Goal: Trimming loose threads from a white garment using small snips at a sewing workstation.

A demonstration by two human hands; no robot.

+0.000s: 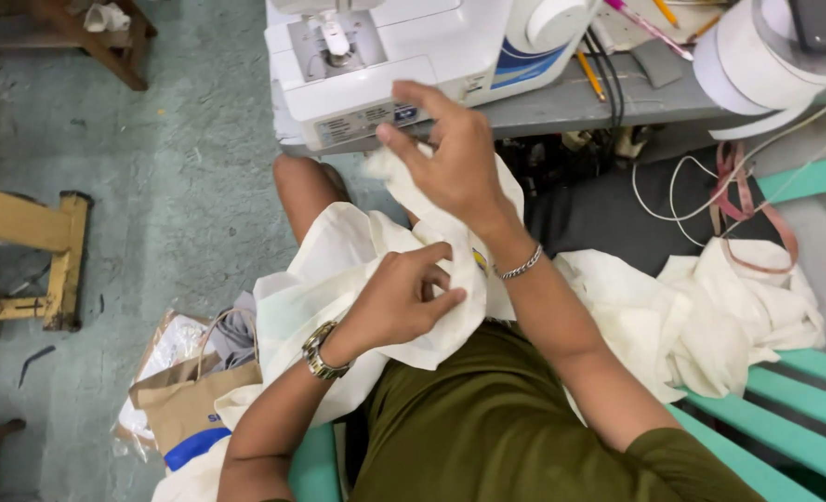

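A piece of cream cloth [338, 270] lies over my lap. My left hand [403, 297], with a metal watch on the wrist, pinches a fold of the cloth near my waist. My right hand [455, 158], with a chain bracelet on the wrist, lifts the cloth's upper end just in front of the white sewing machine [385, 56]. Both hands hold the same piece of cloth.
The sewing machine stands on a grey table [571, 102] with pencils and a big roll of white tape [757, 65]. More cream cloth [720, 307] is heaped on the teal bench [803, 390] at my right. A brown paper bag [190, 400] sits on the floor at my left.
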